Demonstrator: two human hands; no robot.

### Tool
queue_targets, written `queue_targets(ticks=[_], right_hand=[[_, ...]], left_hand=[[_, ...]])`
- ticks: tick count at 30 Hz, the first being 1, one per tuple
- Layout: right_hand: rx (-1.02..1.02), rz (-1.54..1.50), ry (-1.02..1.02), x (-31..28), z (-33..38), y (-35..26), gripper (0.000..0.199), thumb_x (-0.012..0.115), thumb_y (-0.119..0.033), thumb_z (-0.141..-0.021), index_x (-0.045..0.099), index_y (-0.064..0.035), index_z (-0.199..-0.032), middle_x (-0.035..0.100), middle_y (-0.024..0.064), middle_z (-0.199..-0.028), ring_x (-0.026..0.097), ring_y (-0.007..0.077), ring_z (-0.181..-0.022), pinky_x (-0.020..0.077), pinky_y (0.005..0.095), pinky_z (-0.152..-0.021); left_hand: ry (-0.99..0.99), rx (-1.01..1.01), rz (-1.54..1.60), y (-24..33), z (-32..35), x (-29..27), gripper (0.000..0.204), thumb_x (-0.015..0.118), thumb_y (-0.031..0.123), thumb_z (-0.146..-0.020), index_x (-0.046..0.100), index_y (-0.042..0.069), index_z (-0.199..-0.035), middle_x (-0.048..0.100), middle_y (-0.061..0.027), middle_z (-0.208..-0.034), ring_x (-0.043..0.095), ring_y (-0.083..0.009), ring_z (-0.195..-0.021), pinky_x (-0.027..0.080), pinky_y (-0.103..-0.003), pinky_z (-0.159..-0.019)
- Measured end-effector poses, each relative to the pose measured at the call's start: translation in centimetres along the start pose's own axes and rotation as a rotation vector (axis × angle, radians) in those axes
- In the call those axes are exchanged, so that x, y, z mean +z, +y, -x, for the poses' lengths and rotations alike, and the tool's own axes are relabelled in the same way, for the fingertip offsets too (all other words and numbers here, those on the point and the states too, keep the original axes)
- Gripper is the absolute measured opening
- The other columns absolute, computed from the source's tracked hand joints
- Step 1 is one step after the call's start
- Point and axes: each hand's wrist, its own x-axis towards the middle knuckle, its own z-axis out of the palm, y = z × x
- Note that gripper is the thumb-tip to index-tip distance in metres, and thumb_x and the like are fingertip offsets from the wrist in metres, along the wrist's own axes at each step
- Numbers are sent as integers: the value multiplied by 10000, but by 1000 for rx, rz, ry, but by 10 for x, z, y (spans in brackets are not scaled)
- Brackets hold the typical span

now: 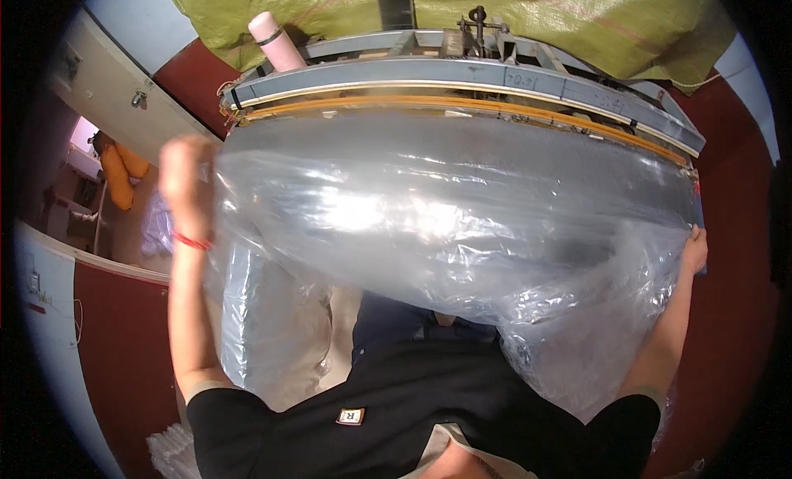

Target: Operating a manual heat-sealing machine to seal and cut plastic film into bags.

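A wide sheet of clear plastic film (429,223) stretches between my two hands over a dark, flat work surface (396,136). At its left end my left hand (183,178), blurred by motion, is raised and looks closed on the film's edge; its fingertips are not clear. My right hand (695,246) pinches the film's right edge beside the right end of the surface. Shiny folds of film hang down toward my body on the right.
Behind the surface runs a grey metal frame (396,75) with an orange strip (462,103) along it. A pink cylinder (275,42) stands on the frame's left. Yellow-green sheeting (577,25) hangs behind. More plastic film (264,330) lies at lower left, near a doorway.
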Motion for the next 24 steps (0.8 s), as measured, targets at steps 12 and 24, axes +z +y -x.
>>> queue_targets(ticks=[12,24], right_hand=[[-3,25,-5,6,-6,10,391,343,-412,-862,516,-72,-945,568,179,-905,520,390,-837,406,450,-651],[1,-43,-6,15,-14,24,405,345,-430,-857,521,-86,-980,564,176,-940,516,379,-870,406,432,-681]], left_hand=[[-509,-124,464,60,69,130,645,638,186,-664,355,59,-1229,288,-137,-1312,220,-322,-1232,221,-405,-991],[-454,-160,562,54,65,148,156,628,138,-611,557,66,-730,551,-78,-760,498,-269,-773,382,-374,-688]])
